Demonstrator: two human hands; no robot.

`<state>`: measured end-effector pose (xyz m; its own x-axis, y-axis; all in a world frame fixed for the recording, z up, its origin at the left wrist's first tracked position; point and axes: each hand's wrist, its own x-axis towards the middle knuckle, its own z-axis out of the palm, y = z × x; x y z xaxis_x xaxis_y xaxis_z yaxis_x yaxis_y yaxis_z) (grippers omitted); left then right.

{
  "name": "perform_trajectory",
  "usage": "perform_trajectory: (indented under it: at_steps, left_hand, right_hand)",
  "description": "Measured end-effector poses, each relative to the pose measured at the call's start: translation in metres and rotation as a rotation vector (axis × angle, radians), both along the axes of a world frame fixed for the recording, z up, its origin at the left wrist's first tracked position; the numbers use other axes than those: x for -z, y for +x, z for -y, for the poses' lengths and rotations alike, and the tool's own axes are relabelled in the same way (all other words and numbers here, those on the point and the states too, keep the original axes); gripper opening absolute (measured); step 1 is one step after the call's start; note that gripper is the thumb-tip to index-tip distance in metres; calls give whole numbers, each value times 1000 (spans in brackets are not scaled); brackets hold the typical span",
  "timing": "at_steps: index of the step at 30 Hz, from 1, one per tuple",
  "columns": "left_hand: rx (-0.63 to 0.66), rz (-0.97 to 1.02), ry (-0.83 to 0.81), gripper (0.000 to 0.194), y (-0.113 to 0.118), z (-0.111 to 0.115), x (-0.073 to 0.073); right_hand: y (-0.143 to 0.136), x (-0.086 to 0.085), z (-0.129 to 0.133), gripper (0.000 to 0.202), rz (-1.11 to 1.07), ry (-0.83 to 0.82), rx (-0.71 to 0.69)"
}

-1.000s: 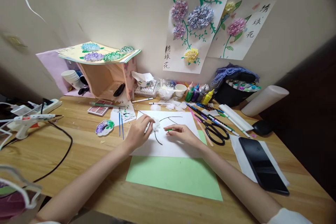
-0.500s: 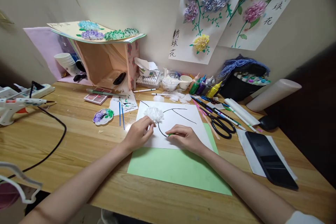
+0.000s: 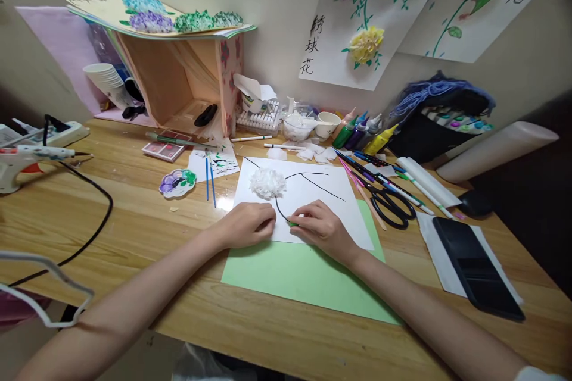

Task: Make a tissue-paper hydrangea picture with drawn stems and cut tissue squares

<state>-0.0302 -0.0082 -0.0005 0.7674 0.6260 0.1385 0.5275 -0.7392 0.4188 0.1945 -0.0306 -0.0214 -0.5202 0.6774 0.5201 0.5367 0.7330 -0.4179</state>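
Note:
A white sheet of paper (image 3: 326, 214) lies on a larger green sheet (image 3: 308, 286). On the white sheet sits a fluffy white flower (image 3: 267, 183) of small paper bits, with black drawn lines as stem and branches. My right hand (image 3: 322, 227) pinches a small green piece (image 3: 292, 224) between thumb and fingertips, at the lower end of the stem line. It could be a leaf; its exact shape is too small to tell. Just below the flower, my left hand (image 3: 251, 224) rests on the paper's left edge, its fingers curled in and no object visible in them.
Black scissors (image 3: 393, 208), pens and a phone (image 3: 476, 265) lie to the right. Paint bottles (image 3: 357, 131) and a bowl (image 3: 298, 127) stand behind the sheet. On the left are a paint palette (image 3: 177, 183), brushes (image 3: 210, 181) and a corded glue gun (image 3: 27, 158).
My left hand has drawn back from the flower toward the paper's lower left. My right hand stays at the stem's end with the green piece. The view has tilted down and shifted left.

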Motion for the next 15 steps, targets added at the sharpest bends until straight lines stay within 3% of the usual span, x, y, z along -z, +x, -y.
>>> perform_trajectory:
  at_steps: [9,15]
  left_hand:
    - [14,15,-1,16,0,-1,0]
    - [30,-20,31,17,1,2,-2]
  right_hand:
    - [11,-1,14,38,292,0,-47]
    - [16,-4,14,43,369,-66,-67]
